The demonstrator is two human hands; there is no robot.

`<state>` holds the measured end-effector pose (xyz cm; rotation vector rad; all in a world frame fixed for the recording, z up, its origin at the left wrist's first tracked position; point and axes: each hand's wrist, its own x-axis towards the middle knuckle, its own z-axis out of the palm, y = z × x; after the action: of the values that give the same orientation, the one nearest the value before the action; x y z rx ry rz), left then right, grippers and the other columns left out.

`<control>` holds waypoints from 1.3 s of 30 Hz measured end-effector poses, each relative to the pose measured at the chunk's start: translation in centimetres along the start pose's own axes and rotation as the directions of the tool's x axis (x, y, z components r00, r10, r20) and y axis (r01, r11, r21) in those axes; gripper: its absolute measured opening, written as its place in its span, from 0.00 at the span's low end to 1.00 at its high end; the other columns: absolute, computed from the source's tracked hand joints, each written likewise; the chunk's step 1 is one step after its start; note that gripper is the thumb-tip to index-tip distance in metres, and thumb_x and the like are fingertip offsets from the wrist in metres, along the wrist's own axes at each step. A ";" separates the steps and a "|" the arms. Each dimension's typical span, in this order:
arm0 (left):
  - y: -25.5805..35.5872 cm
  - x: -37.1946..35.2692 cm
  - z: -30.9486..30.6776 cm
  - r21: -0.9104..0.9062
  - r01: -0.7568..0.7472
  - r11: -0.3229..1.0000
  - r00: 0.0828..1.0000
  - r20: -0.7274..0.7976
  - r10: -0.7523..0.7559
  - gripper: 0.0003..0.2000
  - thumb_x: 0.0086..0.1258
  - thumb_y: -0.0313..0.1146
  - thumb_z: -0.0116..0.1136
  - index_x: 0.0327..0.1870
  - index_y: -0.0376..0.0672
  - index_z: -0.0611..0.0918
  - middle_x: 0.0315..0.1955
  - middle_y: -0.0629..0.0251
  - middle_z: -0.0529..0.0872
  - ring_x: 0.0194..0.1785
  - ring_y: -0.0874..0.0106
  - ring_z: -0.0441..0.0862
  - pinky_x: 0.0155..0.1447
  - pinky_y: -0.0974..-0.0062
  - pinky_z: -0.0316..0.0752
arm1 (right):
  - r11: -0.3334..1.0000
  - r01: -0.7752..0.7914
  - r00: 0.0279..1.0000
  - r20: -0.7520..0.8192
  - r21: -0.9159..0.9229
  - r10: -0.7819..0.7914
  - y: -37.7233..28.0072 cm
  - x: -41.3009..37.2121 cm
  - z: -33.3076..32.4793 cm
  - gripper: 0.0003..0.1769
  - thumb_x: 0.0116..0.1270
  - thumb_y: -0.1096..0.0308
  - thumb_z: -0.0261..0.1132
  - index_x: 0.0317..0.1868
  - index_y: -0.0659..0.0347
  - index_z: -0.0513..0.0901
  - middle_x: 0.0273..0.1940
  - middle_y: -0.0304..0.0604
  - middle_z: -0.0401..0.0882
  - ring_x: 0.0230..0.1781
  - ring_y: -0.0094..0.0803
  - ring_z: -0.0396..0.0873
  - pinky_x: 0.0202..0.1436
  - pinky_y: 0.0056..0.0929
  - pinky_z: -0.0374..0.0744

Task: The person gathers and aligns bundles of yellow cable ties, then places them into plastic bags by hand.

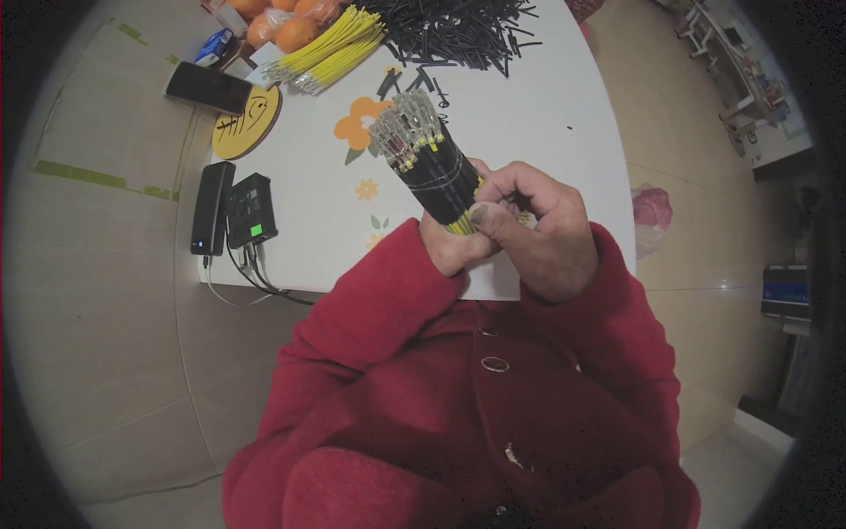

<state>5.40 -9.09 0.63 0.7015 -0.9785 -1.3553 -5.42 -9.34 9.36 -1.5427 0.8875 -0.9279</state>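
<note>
My left hand (454,245) is wrapped round the lower end of a thick bundle of yellow wires (438,181). Black sleeves cover the middle of the wires, and clear-looking connector ends fan out at the top. Thin pale lines cross the black sleeves like a tie. My right hand (551,234) is closed beside the bundle, thumb and forefinger pinched together at its right side. Small yellow bits show around those fingertips, but what they grip is mostly hidden. The bundle tilts up and to the left above the table's near edge.
On the white flowered table (546,106) lie a heap of black tubes (463,31) and more yellow wires (330,53). Oranges (295,33) sit at the back left. A phone (209,86) rests partly over a yellow round mat (248,128). Black cabled boxes (251,212) lie at the left edge.
</note>
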 end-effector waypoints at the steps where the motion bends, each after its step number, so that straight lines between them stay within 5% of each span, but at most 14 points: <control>1: 0.2 0.1 0.1 -0.030 -0.054 0.998 0.998 0.028 0.055 0.17 0.38 0.28 0.55 0.33 0.42 0.67 0.23 0.67 0.73 0.28 0.76 0.72 0.32 0.77 0.67 | 0.999 -0.040 0.999 0.018 0.010 0.040 -0.2 0.0 -0.2 0.03 0.54 0.69 0.60 0.24 0.55 0.75 0.23 0.30 0.70 0.25 0.19 0.63 0.34 0.19 0.65; 4: -1.1 0.3 -0.7 -0.231 0.012 0.973 0.984 0.174 0.029 0.21 0.45 0.37 0.67 0.35 0.46 0.67 0.23 0.69 0.73 0.25 0.79 0.70 0.28 0.80 0.64 | 0.986 0.003 0.999 0.042 -0.168 0.004 0.0 -0.3 -0.5 0.06 0.60 0.66 0.59 0.27 0.56 0.72 0.24 0.31 0.68 0.25 0.20 0.62 0.31 0.20 0.64; 7: -0.3 0.0 -1.1 0.046 0.064 0.997 0.972 0.222 -0.072 0.25 0.46 0.44 0.69 0.37 0.47 0.64 0.24 0.68 0.71 0.28 0.77 0.68 0.33 0.76 0.63 | 0.877 0.366 0.916 -0.048 -0.309 -0.399 1.2 -0.1 0.4 0.04 0.58 0.74 0.56 0.27 0.57 0.70 0.21 0.33 0.66 0.20 0.22 0.61 0.27 0.22 0.64; 10: -0.5 -0.3 -0.6 -0.078 0.137 0.987 0.980 0.156 -0.124 0.22 0.45 0.38 0.68 0.36 0.47 0.67 0.24 0.68 0.72 0.28 0.77 0.69 0.33 0.77 0.65 | 0.854 0.383 0.895 -0.088 -0.352 -0.438 1.3 -0.2 0.7 0.04 0.57 0.73 0.56 0.26 0.57 0.71 0.20 0.33 0.66 0.19 0.21 0.61 0.24 0.22 0.63; 13: 1.6 -0.4 -0.3 0.222 0.140 0.965 0.979 0.113 -0.168 0.19 0.47 0.38 0.66 0.36 0.46 0.69 0.26 0.71 0.74 0.31 0.79 0.73 0.36 0.78 0.69 | 0.817 0.411 0.868 -0.100 -0.405 -0.487 1.4 -0.2 0.9 0.04 0.56 0.73 0.57 0.25 0.58 0.72 0.21 0.35 0.70 0.18 0.23 0.65 0.24 0.23 0.66; 22: 1.9 -0.2 0.0 0.140 0.049 0.989 0.994 0.093 -0.063 0.21 0.45 0.37 0.67 0.36 0.48 0.68 0.27 0.72 0.71 0.31 0.80 0.70 0.35 0.79 0.67 | 0.824 0.348 0.886 -0.130 -0.448 -0.445 0.8 -0.6 1.2 0.03 0.55 0.74 0.57 0.24 0.57 0.72 0.23 0.37 0.70 0.21 0.27 0.66 0.25 0.25 0.65; 25: 1.9 -0.5 0.0 0.022 0.106 0.994 0.987 0.121 -0.108 0.25 0.45 0.35 0.69 0.41 0.49 0.66 0.29 0.65 0.74 0.33 0.75 0.75 0.35 0.77 0.72 | 0.859 0.296 0.911 -0.146 -0.418 -0.386 0.7 -0.7 1.2 0.02 0.55 0.73 0.57 0.25 0.58 0.73 0.24 0.37 0.70 0.20 0.26 0.66 0.25 0.24 0.65; 28: 2.6 -0.2 0.8 0.040 -0.008 0.999 0.996 0.092 0.004 0.21 0.47 0.38 0.71 0.32 0.47 0.68 0.24 0.67 0.76 0.29 0.77 0.76 0.32 0.80 0.72 | 0.890 0.157 0.964 -0.129 -0.428 -0.232 0.0 -0.9 0.8 0.04 0.57 0.73 0.57 0.25 0.59 0.74 0.24 0.37 0.71 0.22 0.26 0.67 0.28 0.24 0.67; 31: 2.6 0.0 1.0 0.076 0.007 0.997 0.993 0.116 -0.016 0.17 0.51 0.42 0.67 0.27 0.48 0.68 0.22 0.74 0.73 0.28 0.82 0.73 0.32 0.85 0.68 | 0.888 0.211 0.951 -0.125 -0.408 -0.283 0.3 -0.7 0.6 0.02 0.56 0.72 0.59 0.27 0.59 0.75 0.23 0.38 0.75 0.21 0.25 0.70 0.26 0.23 0.69; 34: 0.6 0.0 0.3 -0.131 0.117 0.984 0.982 0.163 -0.095 0.17 0.51 0.36 0.70 0.34 0.44 0.72 0.29 0.64 0.79 0.35 0.75 0.80 0.39 0.78 0.76 | 0.906 0.237 0.945 -0.133 -0.351 -0.298 0.2 -0.7 0.5 0.04 0.55 0.73 0.61 0.32 0.60 0.75 0.26 0.39 0.76 0.22 0.23 0.72 0.27 0.21 0.72; 37: 1.9 0.6 -0.5 0.209 -0.075 0.975 0.962 0.271 0.016 0.18 0.49 0.41 0.66 0.35 0.43 0.72 0.29 0.67 0.77 0.34 0.75 0.77 0.37 0.77 0.73 | 0.798 0.458 0.862 -0.021 -0.391 -0.506 0.9 -0.4 0.5 0.06 0.59 0.78 0.54 0.36 0.60 0.73 0.30 0.43 0.70 0.23 0.28 0.67 0.25 0.24 0.66; 39: 1.4 0.3 -0.5 0.071 -0.039 0.997 0.969 0.244 0.020 0.16 0.49 0.38 0.65 0.34 0.42 0.73 0.28 0.67 0.77 0.33 0.76 0.76 0.33 0.78 0.71 | 0.771 0.477 0.844 -0.022 -0.421 -0.535 1.6 -0.6 0.7 0.08 0.58 0.79 0.52 0.37 0.62 0.75 0.32 0.46 0.70 0.28 0.33 0.71 0.31 0.26 0.70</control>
<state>6.47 -9.26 1.69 0.5826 -1.2365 -1.4063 -5.12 -8.72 7.65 -2.1649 0.8007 -1.3145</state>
